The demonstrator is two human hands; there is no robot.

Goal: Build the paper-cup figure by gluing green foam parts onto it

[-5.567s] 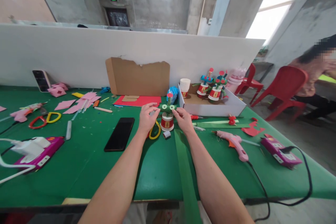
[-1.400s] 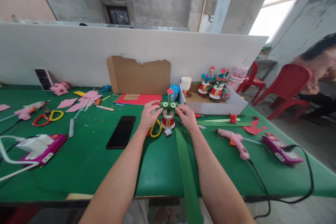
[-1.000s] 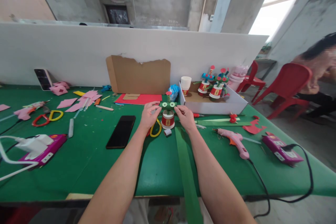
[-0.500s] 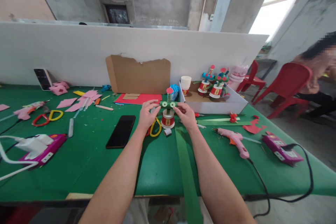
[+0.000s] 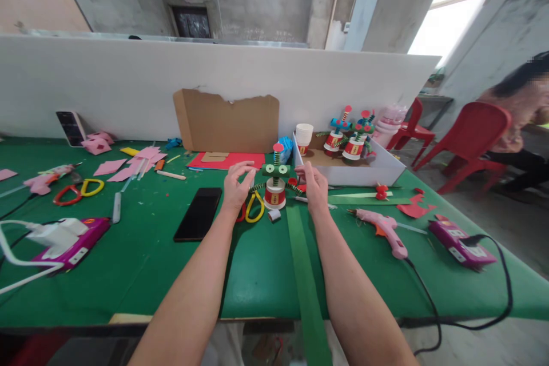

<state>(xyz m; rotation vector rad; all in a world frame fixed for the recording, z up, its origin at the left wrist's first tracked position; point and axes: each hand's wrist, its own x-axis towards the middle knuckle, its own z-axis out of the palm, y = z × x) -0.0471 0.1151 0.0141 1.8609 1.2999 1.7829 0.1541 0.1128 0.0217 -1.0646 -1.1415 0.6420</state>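
A paper-cup figure (image 5: 274, 197) stands upright on the table in front of me. It has a red and white cup body, a green rolled-paper head (image 5: 275, 171) with two round eyes, a springy striped stalk topped by a red disc, and folded striped arms. My left hand (image 5: 237, 186) is just left of the figure, fingers loosely curved and apart, holding nothing. On the other side, my right hand (image 5: 316, 187) is off the head, its fingers bent and partly hidden from me, with nothing visible in it. Yellow-and-red-handled scissors (image 5: 255, 209) lie beside the cup.
A white box (image 5: 351, 174) holds similar figures and stacked cups. Pink glue guns (image 5: 384, 227) lie at both sides, with purple power strips (image 5: 461, 243). A black phone (image 5: 198, 214), a long green paper strip (image 5: 302, 274) and pink paper pieces (image 5: 143, 161) are on the table.
Both hands have let go of the green head and moved outward, the left hand to the left and the right hand to the right. The figure stays standing, its springy arms now showing.
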